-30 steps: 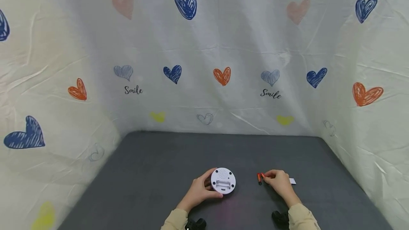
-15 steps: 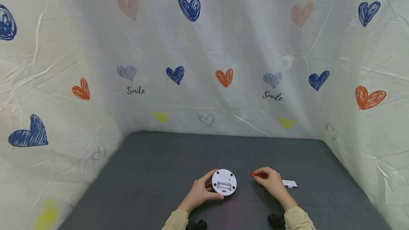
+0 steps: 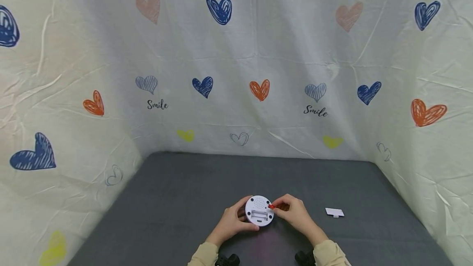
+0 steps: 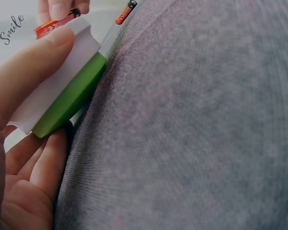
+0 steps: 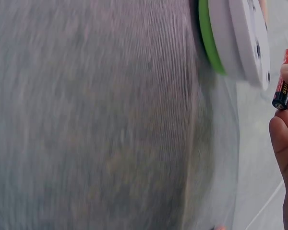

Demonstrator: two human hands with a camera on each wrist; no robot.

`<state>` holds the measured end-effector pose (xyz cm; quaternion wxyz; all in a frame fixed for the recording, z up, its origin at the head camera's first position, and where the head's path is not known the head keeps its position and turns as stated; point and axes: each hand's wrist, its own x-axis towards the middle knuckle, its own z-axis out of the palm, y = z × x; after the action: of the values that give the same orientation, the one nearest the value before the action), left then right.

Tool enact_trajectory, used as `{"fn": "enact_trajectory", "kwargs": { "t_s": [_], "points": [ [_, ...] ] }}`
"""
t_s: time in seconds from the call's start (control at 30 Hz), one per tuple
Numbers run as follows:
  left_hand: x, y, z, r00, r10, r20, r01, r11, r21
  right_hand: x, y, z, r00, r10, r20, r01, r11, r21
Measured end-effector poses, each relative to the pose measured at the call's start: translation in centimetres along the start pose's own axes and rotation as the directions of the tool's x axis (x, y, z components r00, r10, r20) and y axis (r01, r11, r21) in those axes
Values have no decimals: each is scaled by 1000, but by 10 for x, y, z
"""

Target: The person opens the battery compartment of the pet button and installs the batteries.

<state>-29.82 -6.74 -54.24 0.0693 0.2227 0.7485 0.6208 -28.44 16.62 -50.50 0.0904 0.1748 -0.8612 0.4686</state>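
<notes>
My left hand (image 3: 232, 221) grips a round white device (image 3: 256, 205) by its rim, its underside facing up. Small dark feet, a patch of tiny holes and a vacant battery compartment (image 3: 259, 214) show on that face. In the left wrist view the device (image 4: 62, 79) has a green layer below the white one, thumb on top and fingers beneath. Just over the device's right edge, my right hand (image 3: 297, 217) pinches a red and black battery (image 5: 284, 84). Another battery (image 4: 126, 12) lies on the table in the left wrist view; the head view does not show it.
A small white cover with a tab (image 3: 334, 212) lies on the dark grey tabletop (image 3: 207, 180), right of my right hand. White cloth (image 3: 236, 110) printed with hearts hangs behind the table and along both sides.
My right hand has picked a battery up from the table and carried it left to the device. The white cover has come into full view. The left hand holds the device almost still.
</notes>
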Motion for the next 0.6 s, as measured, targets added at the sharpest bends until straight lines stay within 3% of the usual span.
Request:
{"fn": "enact_trajectory", "kwargs": {
  "t_s": [0.33,0.6],
  "points": [
    [0,-1,-1,1000,24,8,-25,1000,6,4,-15,19,989,-101,112,108,993,-57],
    [-1,-2,-1,1000,18,12,-18,1000,-2,4,-17,28,983,-147,108,155,985,-72]
  ]
}}
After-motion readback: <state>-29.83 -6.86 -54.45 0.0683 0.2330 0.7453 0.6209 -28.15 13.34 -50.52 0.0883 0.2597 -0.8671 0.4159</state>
